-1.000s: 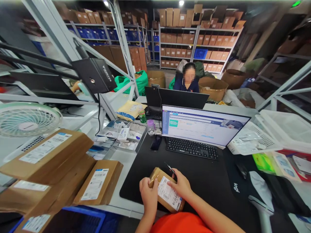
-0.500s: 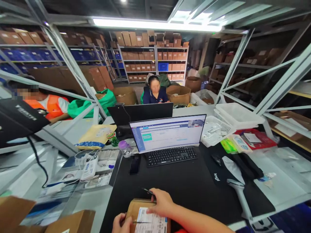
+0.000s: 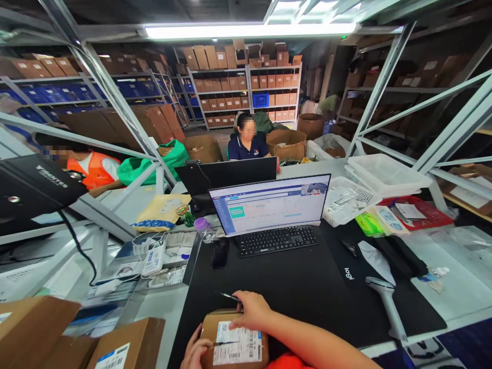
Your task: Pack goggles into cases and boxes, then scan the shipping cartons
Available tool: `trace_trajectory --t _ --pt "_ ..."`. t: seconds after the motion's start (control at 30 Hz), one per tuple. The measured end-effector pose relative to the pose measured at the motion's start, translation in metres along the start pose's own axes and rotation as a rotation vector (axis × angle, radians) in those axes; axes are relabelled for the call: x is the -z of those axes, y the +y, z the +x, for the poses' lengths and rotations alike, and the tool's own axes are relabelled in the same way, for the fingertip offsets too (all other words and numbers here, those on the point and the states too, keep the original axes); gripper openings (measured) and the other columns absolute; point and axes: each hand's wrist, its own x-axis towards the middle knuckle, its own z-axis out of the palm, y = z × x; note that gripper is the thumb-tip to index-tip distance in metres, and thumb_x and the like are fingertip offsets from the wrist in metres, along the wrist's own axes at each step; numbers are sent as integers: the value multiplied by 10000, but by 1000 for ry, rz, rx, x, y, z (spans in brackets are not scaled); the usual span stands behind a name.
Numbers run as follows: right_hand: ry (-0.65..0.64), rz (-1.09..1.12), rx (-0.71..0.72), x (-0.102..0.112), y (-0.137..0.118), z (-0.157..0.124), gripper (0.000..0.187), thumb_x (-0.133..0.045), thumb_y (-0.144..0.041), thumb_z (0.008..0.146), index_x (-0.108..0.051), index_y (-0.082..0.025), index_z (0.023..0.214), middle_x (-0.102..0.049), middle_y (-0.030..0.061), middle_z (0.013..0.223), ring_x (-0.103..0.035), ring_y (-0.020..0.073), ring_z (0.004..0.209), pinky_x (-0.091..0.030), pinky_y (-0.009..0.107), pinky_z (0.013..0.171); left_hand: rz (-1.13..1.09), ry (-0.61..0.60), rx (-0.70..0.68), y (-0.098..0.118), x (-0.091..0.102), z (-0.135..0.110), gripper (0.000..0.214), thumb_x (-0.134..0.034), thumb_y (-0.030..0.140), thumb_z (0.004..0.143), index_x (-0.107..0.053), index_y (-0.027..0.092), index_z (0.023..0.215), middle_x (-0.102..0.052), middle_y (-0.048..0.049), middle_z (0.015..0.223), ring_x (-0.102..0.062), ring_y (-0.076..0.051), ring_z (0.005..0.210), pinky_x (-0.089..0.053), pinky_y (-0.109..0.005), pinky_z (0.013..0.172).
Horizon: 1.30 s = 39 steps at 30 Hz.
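Observation:
A small brown cardboard box [image 3: 238, 360] with a white shipping label [image 3: 249, 346] lies at the front edge of the black desk mat [image 3: 300, 297]. A short dark slit or line crosses the label's left part. My left hand [image 3: 195, 349] is closed around the box's left side, fingers on its top. My right hand [image 3: 253, 311] grips a slim dark pointed tool [image 3: 229, 296], its tip pointing left beyond the box. Whether it is a knife or a pen I cannot tell. My right thumb rests on the label.
Beyond the hands stand a keyboard [image 3: 277, 241] and a monitor [image 3: 269, 205]. To the right lie a mouse [image 3: 350, 248] and a barcode scanner [image 3: 388, 307]. More cardboard boxes [image 3: 130, 341] sit at lower left, beside a grey tray [image 3: 192, 261]. Two people are at work across the desk.
The view has shifted, so the desk items sit further right and the boxes at lower left show more. My left hand has slid down along the box's left side. The right hand keeps its tool.

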Motion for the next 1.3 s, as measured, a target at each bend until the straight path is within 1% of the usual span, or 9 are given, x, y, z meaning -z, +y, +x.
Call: trace_trajectory --t 0.1,0.17,0.27,0.4,0.57,0.93,1.03,1.13,1.3 --pt "-7 0 -18 3 0 -3 723 -877 -529 617 -643 -302 1263 -752 -7 1027 -703 235 929 -494 299 772 -22 -26 89 12 -3 -13 325 -658 435 499 -715 283 780 -768 -58 1062 -647 -404 1122 -533 -533 924" --pt "-16 -4 -32 6 0 -3 703 -872 -512 640 -639 -304 1269 -751 -12 1024 -699 218 922 -482 287 761 -79 -100 208 24 -6 -21 535 -648 402 509 -724 218 1006 -771 -78 991 -698 -361 976 -555 -456 787" --pt "-45 -7 -42 9 0 -1 679 -847 -501 683 -620 -304 1292 -747 -18 1029 -690 195 920 -461 271 745 -96 -122 277 36 -9 -26 617 -623 365 528 -699 182 1112 -763 -66 971 -697 -275 843 -489 -318 627" --pt "-78 -8 -42 9 0 3 669 -831 -481 708 -599 -296 1307 -742 -18 1046 -685 187 925 -441 264 729 -131 -151 234 35 -7 -28 408 -616 365 530 -731 177 873 -729 -78 1128 -671 -247 869 -447 -272 602" --pt "-71 -9 -41 7 -2 2 644 -834 -464 714 -598 -289 1287 -738 -23 1028 -680 179 911 -422 259 707 -135 -192 139 34 -4 -33 242 -587 402 515 -526 180 440 -681 -123 1229 -628 -267 912 -445 -289 603" --pt "-44 2 -9 9 -8 -3 661 -864 -443 693 -618 -266 1281 -737 -19 999 -671 176 891 -444 260 722 -158 -214 64 23 0 -34 235 -582 383 544 -539 181 433 -656 -130 1291 -625 -336 1054 -491 -332 678" --pt "-14 -20 -2 16 -14 -9 587 -784 -409 796 -596 -234 1324 -737 16 1060 -673 196 968 -478 280 800 -136 -163 106 23 -7 -31 262 -569 359 559 -705 178 690 -716 -106 1149 -649 -320 1029 -510 -357 756" --pt "24 -58 -1 34 -15 -31 391 -539 -313 971 -590 -220 1347 -702 66 1231 -647 213 1120 -470 313 944 -111 -156 99 25 -16 -26 409 -570 298 560 -747 203 916 -727 -66 1138 -638 -301 1089 -494 -380 897" --pt "-135 -328 25 63 -9 -100 515 -420 -326 1004 -425 -269 1516 -692 102 1268 -688 260 1074 -520 348 880 56 -231 84 32 -18 -19 249 -537 356 547 -714 194 613 -685 -97 1225 -572 -352 1212 -465 -411 992"
